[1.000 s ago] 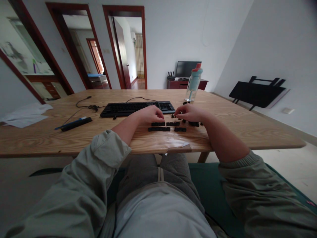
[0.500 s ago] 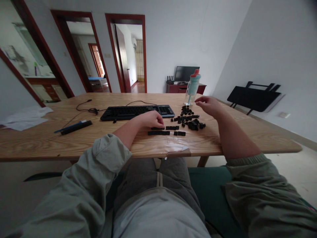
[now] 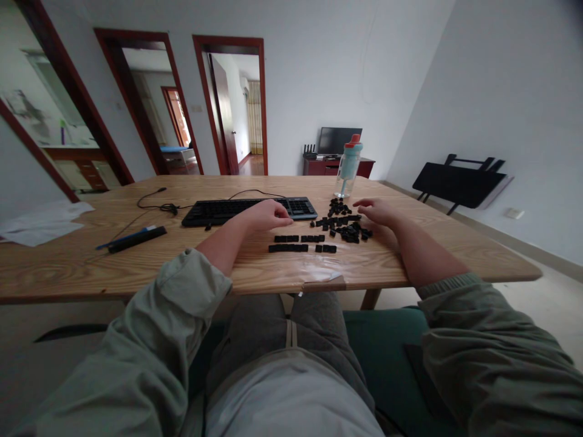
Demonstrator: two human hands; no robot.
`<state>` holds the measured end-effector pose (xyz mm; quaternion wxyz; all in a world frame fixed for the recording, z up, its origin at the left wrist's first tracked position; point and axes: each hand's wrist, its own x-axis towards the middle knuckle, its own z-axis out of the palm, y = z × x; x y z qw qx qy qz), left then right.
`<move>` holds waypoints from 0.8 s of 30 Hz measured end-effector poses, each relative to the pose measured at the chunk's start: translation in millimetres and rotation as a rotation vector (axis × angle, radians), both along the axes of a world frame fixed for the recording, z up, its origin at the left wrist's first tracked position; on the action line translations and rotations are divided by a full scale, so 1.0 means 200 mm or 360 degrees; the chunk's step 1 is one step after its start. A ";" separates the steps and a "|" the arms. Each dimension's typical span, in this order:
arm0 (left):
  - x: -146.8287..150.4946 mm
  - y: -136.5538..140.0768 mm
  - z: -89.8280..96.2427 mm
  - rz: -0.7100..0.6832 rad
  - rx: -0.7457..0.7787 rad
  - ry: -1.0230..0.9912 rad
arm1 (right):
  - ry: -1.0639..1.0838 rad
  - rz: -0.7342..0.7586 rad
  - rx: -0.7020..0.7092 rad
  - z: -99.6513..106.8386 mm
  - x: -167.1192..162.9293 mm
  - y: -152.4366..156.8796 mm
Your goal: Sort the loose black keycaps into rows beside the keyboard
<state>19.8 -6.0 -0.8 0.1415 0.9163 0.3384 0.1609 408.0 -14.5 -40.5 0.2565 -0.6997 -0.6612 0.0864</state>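
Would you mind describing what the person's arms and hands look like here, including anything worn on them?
Both hands are bare: the left hand and the right hand show no gloves, rings or watch. Each arm wears a loose, pale grey-green sleeve pushed up towards the elbow, leaving the forearms uncovered; the right sleeve ends in a ribbed cuff.

Seated at a long light-wood table [image 3: 410, 255], taped patch at the near edge. Left hand [image 3: 268, 213] curled, resting at the front edge of a black wired keyboard [image 3: 248, 209]. Right hand [image 3: 378, 212] palm-down, fingers loosely spread, at the right side of a scattered heap of small black keycaps [image 3: 344, 221]; whether it pinches one is too small to tell. Two short rows of black keycaps [image 3: 300, 243] lie lined up nearer the body, between the hands. Pale blue water bottle with red cap [image 3: 348, 165] upright beyond the heap. Black bar-shaped tool with blue pen [image 3: 132, 238] far left.
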 end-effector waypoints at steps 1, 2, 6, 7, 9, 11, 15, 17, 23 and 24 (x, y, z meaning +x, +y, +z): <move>-0.03 0.01 0.01 0.0035 0.0020 -0.0013 | 0.0021 0.0005 0.0033 -0.01 -0.02 0.01; -0.05 0.03 0.01 0.0063 0.0034 -0.0021 | 0.0045 0.0006 0.0031 -0.02 -0.05 0.01; -0.16 0.07 0.01 0.0213 0.0048 -0.0053 | 0.0135 -0.0062 -0.0157 -0.05 -0.11 0.02; -0.18 0.08 0.01 0.0261 0.0036 -0.0063 | 0.0166 -0.0075 -0.0173 -0.05 -0.12 0.02; -0.23 0.08 0.01 0.0341 0.0001 -0.0090 | 0.0230 -0.0106 -0.0121 -0.06 -0.10 0.02; -0.26 0.09 0.01 0.0399 -0.0022 -0.0123 | 0.0293 -0.0146 -0.0023 -0.07 -0.08 0.02; -0.33 0.10 0.01 0.0469 -0.0014 -0.0188 | 0.0536 -0.0180 0.0154 -0.04 -0.07 -0.01; -0.36 0.12 0.01 0.0482 -0.0031 -0.0199 | 0.0705 -0.0082 0.0190 -0.02 -0.08 -0.03; -0.40 0.13 -0.01 0.0511 -0.0053 -0.0214 | 0.1028 0.0194 0.0084 0.01 -0.12 -0.08; -0.39 0.13 -0.01 0.0513 -0.0051 -0.0217 | 0.1030 0.0212 0.0069 0.01 -0.12 -0.08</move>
